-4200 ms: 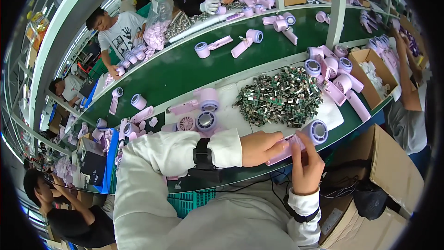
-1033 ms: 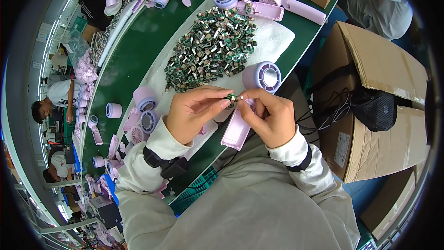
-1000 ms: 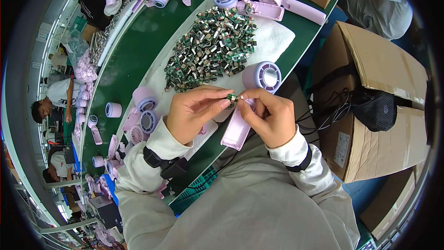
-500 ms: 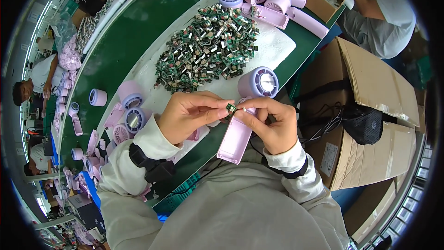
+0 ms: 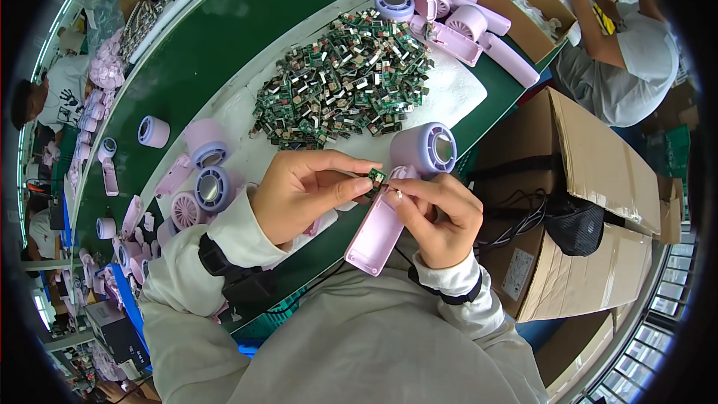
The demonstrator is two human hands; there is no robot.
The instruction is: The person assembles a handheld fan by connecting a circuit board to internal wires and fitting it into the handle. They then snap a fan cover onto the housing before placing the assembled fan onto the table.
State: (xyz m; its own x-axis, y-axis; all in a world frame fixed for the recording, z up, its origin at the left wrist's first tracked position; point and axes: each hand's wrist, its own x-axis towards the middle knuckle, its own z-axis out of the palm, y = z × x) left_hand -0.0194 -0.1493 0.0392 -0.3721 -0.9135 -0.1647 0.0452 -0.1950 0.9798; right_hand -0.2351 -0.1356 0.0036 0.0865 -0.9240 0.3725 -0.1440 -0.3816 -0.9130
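My left hand [image 5: 303,193] pinches a small green circuit board [image 5: 376,176] between thumb and fingers. My right hand [image 5: 440,213] grips a pale purple fan body, its handle [image 5: 375,233] slanting down to the left and its round head [image 5: 425,149] above my fingers. The board sits at the top of the handle, where both hands meet. A heap of the same green circuit boards [image 5: 345,82] lies on a white pad [image 5: 458,92] just beyond my hands.
Several purple fan parts [image 5: 200,179] lie left of my hands, more fan parts [image 5: 449,19] at the far right. A green conveyor belt [image 5: 202,52] runs behind. Open cardboard boxes [image 5: 591,202] stand to my right. Other people work along the line.
The view has shifted slightly. My hands hold the same board and fan body, staying together at the handle's top.
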